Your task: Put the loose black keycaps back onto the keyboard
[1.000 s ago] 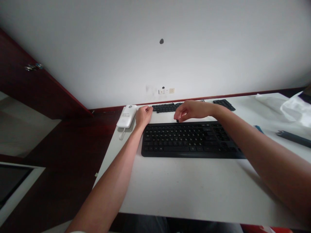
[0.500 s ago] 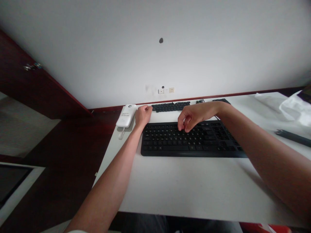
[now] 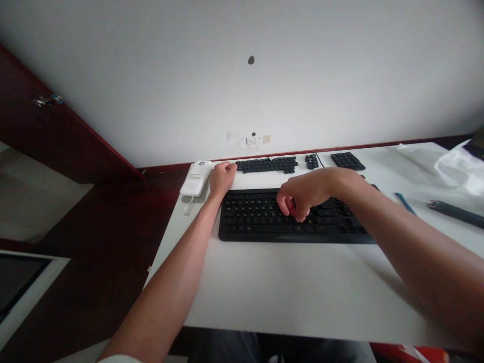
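Observation:
A black keyboard (image 3: 257, 222) lies across the white table (image 3: 287, 292). My right hand (image 3: 306, 194) hovers over its middle rows, fingers pinched on a small black keycap (image 3: 293, 202). My left hand (image 3: 222, 177) rests as a closed fist at the keyboard's far left corner, beside a white power bank (image 3: 195, 178); whatever is inside the fist is hidden. Behind the keyboard lie a row of loose black keycaps (image 3: 266, 165), a small cluster of keycaps (image 3: 312, 161) and a block of number-pad keycaps (image 3: 348, 161).
To the right on the table are a blue pen (image 3: 404, 202), a dark rod-like tool (image 3: 456, 213) and white crumpled sheeting (image 3: 457, 169). The table's left edge drops to a dark red floor. A white wall with sockets (image 3: 259, 139) stands behind.
My right hand came from the loose keycaps at the back toward me and down over the keyboard's middle, fingers still pinched. The left fist stayed in place.

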Demonstrator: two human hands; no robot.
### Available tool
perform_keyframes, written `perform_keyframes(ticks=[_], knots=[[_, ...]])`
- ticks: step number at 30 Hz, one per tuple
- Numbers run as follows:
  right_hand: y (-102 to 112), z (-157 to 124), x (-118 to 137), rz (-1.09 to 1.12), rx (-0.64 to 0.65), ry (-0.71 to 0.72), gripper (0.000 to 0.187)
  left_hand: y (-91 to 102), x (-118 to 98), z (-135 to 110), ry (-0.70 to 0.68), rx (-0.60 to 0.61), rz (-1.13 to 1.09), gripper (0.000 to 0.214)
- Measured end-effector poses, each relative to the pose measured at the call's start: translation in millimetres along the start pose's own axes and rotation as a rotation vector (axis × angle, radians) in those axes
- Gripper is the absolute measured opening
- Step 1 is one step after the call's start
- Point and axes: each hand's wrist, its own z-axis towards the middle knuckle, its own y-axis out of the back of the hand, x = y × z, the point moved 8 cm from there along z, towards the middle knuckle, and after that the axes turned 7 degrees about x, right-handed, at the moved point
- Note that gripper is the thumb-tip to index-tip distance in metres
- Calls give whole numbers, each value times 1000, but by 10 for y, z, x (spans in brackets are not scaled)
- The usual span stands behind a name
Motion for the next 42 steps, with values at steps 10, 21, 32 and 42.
perform_keyframes(ticks=[10, 21, 32, 42], knots=[[-2, -66, 201, -172, -117, -120, 33, -4, 11, -4, -9, -2, -6, 37], [24, -14, 209, -278, -163, -174, 34, 1, 2, -1, 0, 4, 1, 36], [32, -5, 224, -229, -177, -205, 26, -8, 17, 12, -7, -7, -9, 37], [91, -98, 272, -283, -278, -312, 42, -17, 33, 13, -8, -2, -16, 37]])
